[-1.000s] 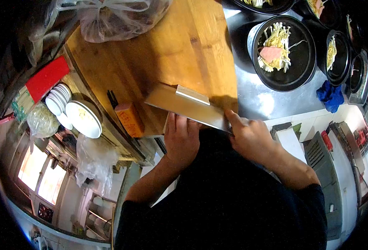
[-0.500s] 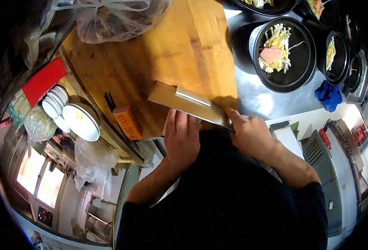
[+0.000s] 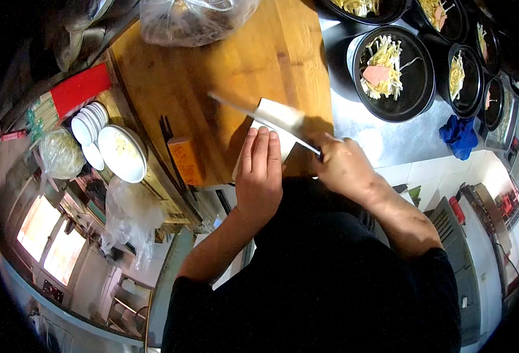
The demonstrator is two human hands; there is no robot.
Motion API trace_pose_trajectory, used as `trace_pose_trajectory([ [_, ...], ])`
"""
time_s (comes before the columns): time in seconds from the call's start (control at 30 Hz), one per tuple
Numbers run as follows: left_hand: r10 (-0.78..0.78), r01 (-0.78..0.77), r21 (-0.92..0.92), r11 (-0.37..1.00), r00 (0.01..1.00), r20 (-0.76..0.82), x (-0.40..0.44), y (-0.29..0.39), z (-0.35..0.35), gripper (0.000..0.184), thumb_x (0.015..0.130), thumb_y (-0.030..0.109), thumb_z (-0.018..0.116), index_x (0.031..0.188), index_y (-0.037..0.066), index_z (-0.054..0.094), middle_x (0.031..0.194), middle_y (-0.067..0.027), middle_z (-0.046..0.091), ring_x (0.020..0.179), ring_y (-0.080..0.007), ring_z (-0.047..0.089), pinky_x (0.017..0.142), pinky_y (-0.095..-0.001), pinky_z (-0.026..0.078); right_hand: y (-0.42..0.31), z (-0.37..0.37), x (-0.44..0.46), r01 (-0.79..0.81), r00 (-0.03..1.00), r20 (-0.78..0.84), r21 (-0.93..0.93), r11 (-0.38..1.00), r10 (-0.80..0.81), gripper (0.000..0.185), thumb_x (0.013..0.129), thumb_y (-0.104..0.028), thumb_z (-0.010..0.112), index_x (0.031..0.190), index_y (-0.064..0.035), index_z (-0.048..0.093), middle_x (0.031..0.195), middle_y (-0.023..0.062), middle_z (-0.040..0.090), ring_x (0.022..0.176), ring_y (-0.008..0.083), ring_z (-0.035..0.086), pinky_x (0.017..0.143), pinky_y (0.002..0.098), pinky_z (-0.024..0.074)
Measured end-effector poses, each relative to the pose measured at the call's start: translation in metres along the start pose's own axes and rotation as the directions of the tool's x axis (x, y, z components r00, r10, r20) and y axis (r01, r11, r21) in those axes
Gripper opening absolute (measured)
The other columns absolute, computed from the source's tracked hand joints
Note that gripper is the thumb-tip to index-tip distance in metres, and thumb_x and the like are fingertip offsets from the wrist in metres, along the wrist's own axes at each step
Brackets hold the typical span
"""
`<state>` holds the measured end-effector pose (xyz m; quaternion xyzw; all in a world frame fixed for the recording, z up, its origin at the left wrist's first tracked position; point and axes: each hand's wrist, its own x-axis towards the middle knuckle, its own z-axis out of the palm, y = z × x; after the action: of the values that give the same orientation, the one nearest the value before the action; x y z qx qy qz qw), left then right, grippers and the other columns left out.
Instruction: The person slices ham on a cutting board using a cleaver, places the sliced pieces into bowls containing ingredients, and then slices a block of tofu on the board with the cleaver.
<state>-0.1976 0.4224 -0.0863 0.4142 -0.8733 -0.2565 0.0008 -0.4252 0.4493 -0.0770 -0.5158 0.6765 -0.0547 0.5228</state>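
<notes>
My right hand [image 3: 346, 167] is closed round the handle of a cleaver [image 3: 236, 104], whose blade is seen nearly edge-on and slightly blurred. A pale white block of food [image 3: 289, 145] lies on the wooden cutting board [image 3: 212, 65], close to its near edge. On top of it rests my left hand [image 3: 259, 176], fingers stretched out flat and side by side. Beyond the blade, a white piece [image 3: 278, 112] lies on the board. The cleaver's edge passes just ahead of my left fingertips; whether it touches the block I cannot tell.
Left on the board are an orange packet [image 3: 186, 162] and dark chopsticks [image 3: 168, 138]. A filled plastic bag [image 3: 194, 20] stands at the back. Black bowls [image 3: 427, 76] with enoki mushrooms and a blue cloth [image 3: 459, 136] are on the steel counter. White bowls [image 3: 139, 170] stand at left.
The cleaver has turned from showing its broad face to nearly edge-on, uncovering the white piece behind it. My left hand has moved slightly up the view. The whole view has shifted a little.
</notes>
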Motion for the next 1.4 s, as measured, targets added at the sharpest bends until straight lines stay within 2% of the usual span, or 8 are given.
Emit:
trace_pose_trajectory([
  [0.2,0.028,-0.026,0.04,0.999,0.999,-0.04,0.0,0.001,0.004,0.059,0.09,0.008,0.077,0.142,-0.014,0.059,0.146,-0.0345,0.057,0.139,-0.0568,0.055,0.119,-0.06,0.047,-0.005,-0.005,-0.021,0.061,0.998,-0.031,-0.066,0.996,-0.063,0.047,0.09,-0.008,0.078,0.136,-0.0002,0.069,0.094,0.0272,0.078,0.08,0.0475,0.078,0.074,0.053,0.0656],
  [0.33,0.024,-0.024,0.015,1.0,1.0,0.0,-0.003,0.001,0.0,0.061,0.088,0.008,0.08,0.142,-0.013,0.061,0.143,-0.0323,0.059,0.134,-0.0551,0.057,0.116,-0.059,0.049,-0.003,-0.008,-0.038,0.083,0.994,-0.061,-0.062,0.995,-0.087,0.04,0.089,-0.007,0.073,0.128,-0.0012,0.066,0.091,0.0256,0.078,0.081,0.0466,0.078,0.073,0.056,0.0647],
  [0.77,-0.005,0.005,0.005,1.0,0.999,0.044,0.0,0.003,-0.004,0.071,0.087,0.008,0.082,0.149,-0.014,0.055,0.149,-0.0341,0.056,0.142,-0.056,0.052,0.123,-0.059,0.043,0.01,-0.015,-0.033,0.029,0.996,0.091,-0.112,0.993,-0.019,0.04,0.092,-0.01,0.073,0.13,-0.0002,0.064,0.081,0.0263,0.076,0.078,0.0482,0.078,0.072,0.0575,0.0652],
  [0.83,0.0,-0.001,0.033,0.999,1.0,0.005,0.006,0.006,-0.01,0.047,0.095,0.005,0.071,0.136,-0.016,0.065,0.139,-0.0332,0.065,0.137,-0.0532,0.059,0.119,-0.0566,0.052,0.008,-0.017,-0.031,0.045,0.996,0.08,-0.151,0.987,-0.033,0.039,0.092,-0.01,0.072,0.129,-0.0006,0.064,0.082,0.0266,0.077,0.079,0.0477,0.078,0.072,0.0577,0.0652],
  [1.17,-0.021,0.019,0.042,0.999,0.999,0.034,0.0,0.003,-0.003,0.041,0.102,0.008,0.063,0.136,-0.014,0.063,0.14,-0.0322,0.064,0.137,-0.0543,0.058,0.119,-0.0579,0.05,0.003,-0.014,-0.026,0.003,0.988,0.154,-0.158,0.987,0.021,0.028,0.094,-0.005,0.063,0.121,0.0026,0.062,0.081,0.0268,0.076,0.078,0.0478,0.078,0.07,0.0589,0.0641],
  [1.23,-0.001,0.001,0.002,1.0,1.0,0.015,-0.004,-0.002,0.003,0.062,0.09,0.01,0.08,0.144,-0.009,0.057,0.148,-0.033,0.057,0.139,-0.0577,0.053,0.118,-0.0641,0.047,0.001,-0.011,-0.023,-0.013,0.989,0.141,-0.196,0.981,0.041,0.023,0.096,-0.005,0.061,0.118,0.0012,0.062,0.08,0.027,0.076,0.078,0.0483,0.078,0.069,0.0592,0.0638],
  [1.37,-0.018,0.018,-0.011,1.0,0.999,0.032,-0.007,0.0,0.001,0.064,0.09,0.01,0.079,0.146,-0.009,0.056,0.148,-0.0324,0.057,0.14,-0.0571,0.053,0.117,-0.0645,0.048,-0.023,-0.002,0.006,0.019,0.995,0.097,-0.203,0.979,0.001,0.019,0.096,-0.005,0.059,0.115,-0.0004,0.062,0.081,0.0266,0.077,0.078,0.0482,0.078,0.069,0.059,0.0637],
  [1.4,-0.009,0.009,-0.008,1.0,1.0,0.026,-0.009,0.0,0.0,0.065,0.09,0.01,0.079,0.147,-0.008,0.055,0.149,-0.0321,0.057,0.141,-0.0565,0.053,0.118,-0.0637,0.048,-0.026,0.001,0.015,-0.006,0.991,0.129,-0.2,0.98,0.032,0.034,0.094,-0.007,0.064,0.127,-0.0015,0.062,0.085,0.0274,0.077,0.08,0.049,0.078,0.072,0.0579,0.0645],
])
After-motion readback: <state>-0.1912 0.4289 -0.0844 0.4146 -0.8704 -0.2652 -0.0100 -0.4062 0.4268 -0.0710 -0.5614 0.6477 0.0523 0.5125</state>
